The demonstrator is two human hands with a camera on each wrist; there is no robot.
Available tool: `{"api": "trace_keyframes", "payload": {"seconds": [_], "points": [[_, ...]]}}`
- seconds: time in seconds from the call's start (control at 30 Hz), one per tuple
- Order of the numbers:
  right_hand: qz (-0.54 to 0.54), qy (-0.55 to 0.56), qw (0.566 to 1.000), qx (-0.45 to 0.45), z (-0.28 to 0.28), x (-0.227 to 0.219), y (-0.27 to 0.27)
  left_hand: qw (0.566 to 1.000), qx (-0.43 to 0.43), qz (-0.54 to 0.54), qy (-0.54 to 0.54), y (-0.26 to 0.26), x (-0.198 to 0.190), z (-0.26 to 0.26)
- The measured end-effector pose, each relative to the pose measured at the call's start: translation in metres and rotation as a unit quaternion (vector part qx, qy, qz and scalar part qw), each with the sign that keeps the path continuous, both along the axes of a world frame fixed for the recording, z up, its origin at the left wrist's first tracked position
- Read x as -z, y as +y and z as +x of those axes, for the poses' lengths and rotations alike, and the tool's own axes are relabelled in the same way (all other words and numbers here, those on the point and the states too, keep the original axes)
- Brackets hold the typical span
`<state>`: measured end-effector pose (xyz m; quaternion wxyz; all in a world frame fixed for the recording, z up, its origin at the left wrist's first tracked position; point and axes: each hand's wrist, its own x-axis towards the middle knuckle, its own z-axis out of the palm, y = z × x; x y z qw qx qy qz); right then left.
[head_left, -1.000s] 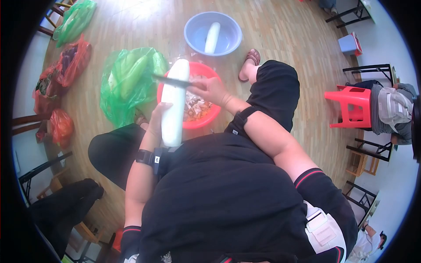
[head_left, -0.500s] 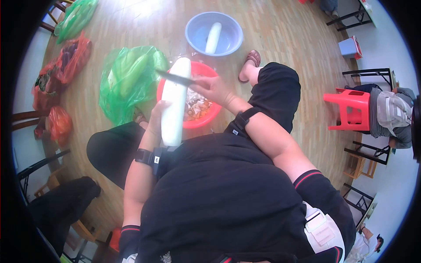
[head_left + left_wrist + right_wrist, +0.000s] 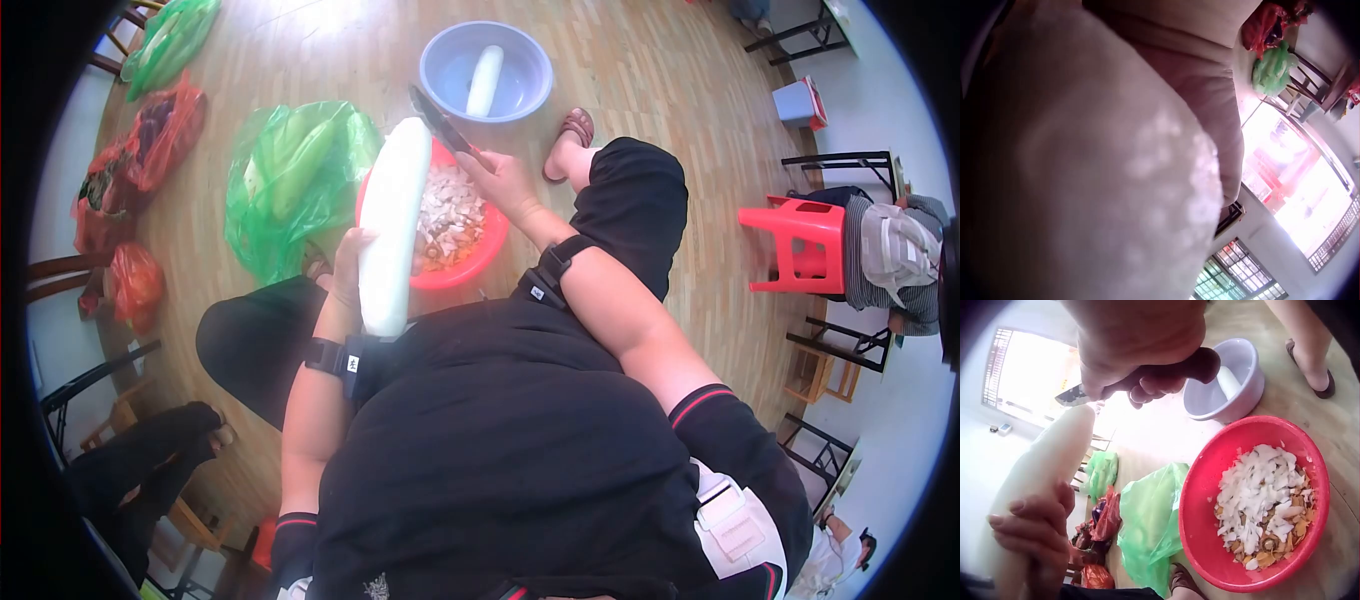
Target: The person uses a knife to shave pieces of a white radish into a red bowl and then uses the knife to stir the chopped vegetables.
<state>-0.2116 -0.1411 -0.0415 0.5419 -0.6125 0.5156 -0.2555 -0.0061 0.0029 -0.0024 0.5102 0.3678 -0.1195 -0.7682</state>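
Note:
A long, peeled white radish stands slanted in front of my body, its upper end pointing away from me. My left hand grips it low on its left side; in the right wrist view the fingers curl around it. My right hand holds a knife by its dark handle, the blade close by the radish's upper end. Below is a red basin with white and orange-brown peelings. The radish fills much of the left wrist view, blurred.
A bluish basin farther off holds another white radish. Left of the red basin lies a green plastic bag of long pale vegetables. Red bags lie farther left, and a red stool stands at right.
The knife has moved from across the radish to beside its upper end, its blade now pointing farther away from me. The radish has shifted slightly left in my left hand.

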Motion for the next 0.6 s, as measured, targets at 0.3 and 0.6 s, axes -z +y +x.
{"api": "trace_keyframes", "payload": {"seconds": [0.3, 0.6], "points": [[0.324, -0.322, 0.889, -0.015, 0.014, -0.017, 0.016, 0.999, 0.037, -0.027, -0.016, -0.003, 0.004, -0.004], [0.342, -0.332, 0.879, -0.004, 0.024, -0.017, 0.020, 0.997, 0.066, 0.040, -0.027, -0.010, 0.010, -0.009]]}}
